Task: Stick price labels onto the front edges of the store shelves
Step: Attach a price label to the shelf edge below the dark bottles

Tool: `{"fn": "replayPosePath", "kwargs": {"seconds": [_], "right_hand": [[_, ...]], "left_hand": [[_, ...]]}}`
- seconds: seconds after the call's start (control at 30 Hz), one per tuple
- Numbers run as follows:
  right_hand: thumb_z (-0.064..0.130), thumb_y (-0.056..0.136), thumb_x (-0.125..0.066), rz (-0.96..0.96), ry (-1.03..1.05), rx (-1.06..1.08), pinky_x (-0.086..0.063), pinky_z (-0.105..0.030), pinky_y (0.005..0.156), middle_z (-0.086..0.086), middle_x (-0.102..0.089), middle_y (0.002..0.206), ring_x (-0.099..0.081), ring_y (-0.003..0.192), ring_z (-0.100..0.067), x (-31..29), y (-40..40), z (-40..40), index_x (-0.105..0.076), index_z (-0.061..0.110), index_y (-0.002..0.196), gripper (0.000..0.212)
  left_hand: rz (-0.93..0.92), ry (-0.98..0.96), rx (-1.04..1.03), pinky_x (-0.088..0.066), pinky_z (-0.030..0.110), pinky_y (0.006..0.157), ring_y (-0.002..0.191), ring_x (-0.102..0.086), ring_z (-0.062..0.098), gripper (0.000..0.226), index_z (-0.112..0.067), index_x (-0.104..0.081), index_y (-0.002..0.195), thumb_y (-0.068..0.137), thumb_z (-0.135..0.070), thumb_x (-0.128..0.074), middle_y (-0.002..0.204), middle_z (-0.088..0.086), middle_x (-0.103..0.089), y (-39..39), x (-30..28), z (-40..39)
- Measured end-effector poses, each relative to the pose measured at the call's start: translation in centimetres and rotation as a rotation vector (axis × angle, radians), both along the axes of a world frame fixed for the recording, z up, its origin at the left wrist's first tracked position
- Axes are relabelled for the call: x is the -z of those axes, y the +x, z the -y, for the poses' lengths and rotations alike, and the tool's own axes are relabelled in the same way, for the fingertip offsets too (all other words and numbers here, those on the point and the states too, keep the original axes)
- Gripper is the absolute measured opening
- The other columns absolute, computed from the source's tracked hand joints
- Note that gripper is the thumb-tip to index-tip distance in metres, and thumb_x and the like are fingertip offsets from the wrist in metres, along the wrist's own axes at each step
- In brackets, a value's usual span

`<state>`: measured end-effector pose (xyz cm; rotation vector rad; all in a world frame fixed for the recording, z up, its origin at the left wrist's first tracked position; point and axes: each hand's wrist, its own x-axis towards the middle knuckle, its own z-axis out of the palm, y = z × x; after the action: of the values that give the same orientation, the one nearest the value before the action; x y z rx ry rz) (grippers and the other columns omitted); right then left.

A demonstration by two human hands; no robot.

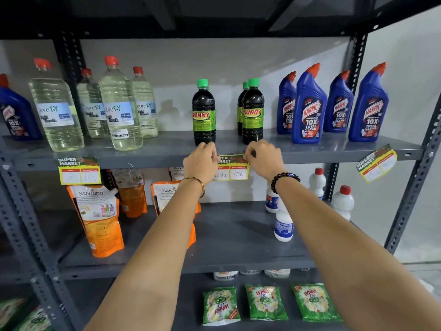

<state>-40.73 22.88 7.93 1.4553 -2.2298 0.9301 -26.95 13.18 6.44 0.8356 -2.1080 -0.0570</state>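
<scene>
A yellow and green price label lies against the front edge of the grey upper shelf, below the dark Sunny bottles. My left hand pinches its top left corner and my right hand pinches its top right corner. A second label hangs flat on the same edge to the left. A third label sits tilted on the edge at the far right.
On the upper shelf stand clear bleach bottles and blue Harpic bottles. The middle shelf holds orange Santoor pouches and white bottles. Green Wheel packets lie on the lowest shelf. Perforated grey uprights frame the rack.
</scene>
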Motion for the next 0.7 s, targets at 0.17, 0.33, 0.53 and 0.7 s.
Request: {"fn": "replayPosePath", "kwargs": {"seconds": [0.17,0.33,0.53,0.7], "right_hand": [[0.016,0.089,-0.054,-0.002,-0.015,0.065,-0.041,-0.042,0.089,-0.013,-0.062,0.103,-0.057,0.097,-0.034,0.1,0.2,0.6,-0.061,0.006,0.094,0.013],[0.029,0.081,-0.066,0.038,-0.055,0.083,-0.040,-0.042,0.088,-0.010,-0.063,0.101,-0.057,0.096,-0.033,0.4,0.3,0.9,-0.052,0.008,0.097,0.030],[0.047,0.077,-0.069,-0.028,-0.050,0.161,-0.041,-0.044,0.090,-0.011,-0.062,0.110,-0.055,0.104,-0.035,0.8,0.7,1.6,-0.048,0.008,0.107,0.053],[0.045,0.078,-0.069,-0.032,-0.066,0.174,-0.040,-0.045,0.091,-0.011,-0.061,0.112,-0.054,0.105,-0.035,0.9,0.8,1.7,-0.048,0.009,0.106,0.050]], "left_hand": [[0.041,-0.015,-0.059,-0.036,0.032,0.065,0.082,-0.060,0.027,0.010,-0.012,-0.054,0.088,0.093,-0.021,-0.053,0.097,0.006,-0.058,-0.6,0.0,0.1],[0.035,0.001,-0.070,-0.037,0.033,0.066,0.090,-0.060,0.025,0.027,-0.014,-0.049,0.100,0.086,-0.033,-0.062,0.103,0.004,-0.059,-0.9,0.1,0.2],[0.057,-0.064,-0.129,-0.045,0.035,0.065,0.096,-0.058,0.026,0.036,-0.013,-0.048,0.105,0.085,-0.036,-0.065,0.105,0.007,-0.058,-1.5,0.1,0.0],[0.071,-0.089,-0.118,-0.046,0.035,0.065,0.092,-0.059,0.026,0.033,-0.013,-0.049,0.104,0.085,-0.033,-0.066,0.100,0.007,-0.060,-1.5,-0.2,0.1]]}}
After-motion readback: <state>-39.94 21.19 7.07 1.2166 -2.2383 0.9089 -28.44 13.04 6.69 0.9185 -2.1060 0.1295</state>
